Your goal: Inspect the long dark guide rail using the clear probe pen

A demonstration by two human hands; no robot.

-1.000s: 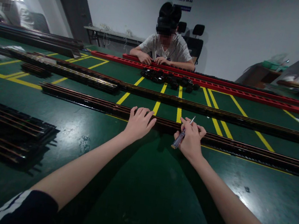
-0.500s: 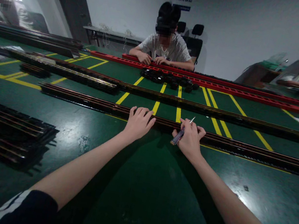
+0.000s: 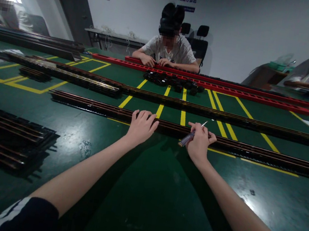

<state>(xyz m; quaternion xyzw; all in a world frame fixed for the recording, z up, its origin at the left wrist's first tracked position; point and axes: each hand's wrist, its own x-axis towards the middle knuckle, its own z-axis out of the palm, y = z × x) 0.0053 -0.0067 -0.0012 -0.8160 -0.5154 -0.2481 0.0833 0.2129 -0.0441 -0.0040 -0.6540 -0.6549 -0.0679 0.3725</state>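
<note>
A long dark rail with copper-coloured strips lies across the green table in front of me. My left hand rests over its near edge, fingers spread and thumb apart. Farther right, my right hand is closed round a screwdriver with a clear purplish handle; its thin metal shaft points up and to the right, away from me. That hand also touches the rail, with its index finger reaching over it. The undersides of my fingers are hidden.
Behind the rail runs another long dark rail. Beyond it lie small black parts and red slotted beams, where a co-worker sits. Stacked dark rails lie at the left. Yellow tape lines mark the table.
The near rail has slid to the right; its left end now lies closer to my left hand. My right hand has shifted slightly right with the screwdriver. My left hand has hardly moved.
</note>
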